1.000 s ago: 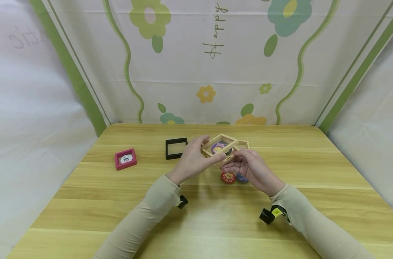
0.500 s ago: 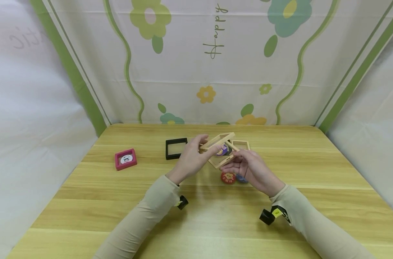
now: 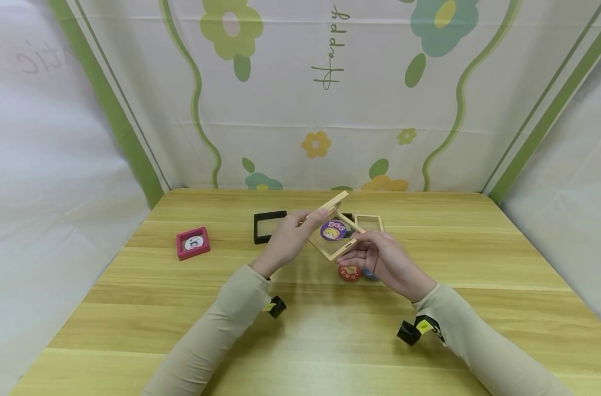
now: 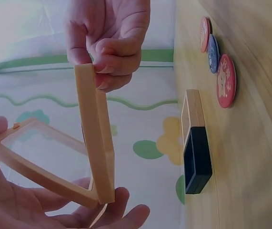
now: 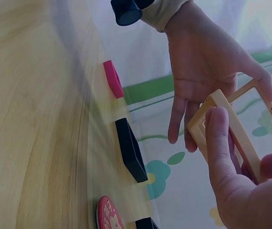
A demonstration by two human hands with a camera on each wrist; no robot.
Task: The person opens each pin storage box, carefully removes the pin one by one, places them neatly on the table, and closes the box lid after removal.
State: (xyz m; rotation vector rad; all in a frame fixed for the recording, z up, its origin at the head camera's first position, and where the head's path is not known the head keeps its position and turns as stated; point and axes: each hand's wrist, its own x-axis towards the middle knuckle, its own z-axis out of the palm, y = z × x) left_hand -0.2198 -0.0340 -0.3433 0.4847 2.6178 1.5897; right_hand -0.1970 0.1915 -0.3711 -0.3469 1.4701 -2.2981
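Note:
Above the table, both hands hold a hinged, pale wood-coloured display frame (image 3: 321,251) with clear windows. Its two halves stand spread apart in a V, joined at one edge. A round purple badge (image 3: 333,230) with a yellow cartoon figure lies against the window of the lower half. My left hand (image 3: 286,242) holds the raised lid (image 3: 337,199), thumb on its rim. My right hand (image 3: 386,261) pinches the near right corner of the lower half between thumb and fingers. In the left wrist view, the lid's clear window (image 4: 50,152) shows beside the other half, seen edge-on.
On the table (image 3: 305,341), a pink frame (image 3: 193,253) holding a white badge (image 3: 193,242) lies left. A black frame (image 3: 264,240) lies nearer the middle. Behind the hands are a wood-coloured frame (image 3: 369,216) and another black one (image 3: 349,216). A red badge (image 3: 349,273) and blue badge (image 3: 369,274) lie below.
The lid has swung up and left with my left hand, widening the gap between the halves. The purple badge is now fully exposed. My right hand has stayed nearly still.

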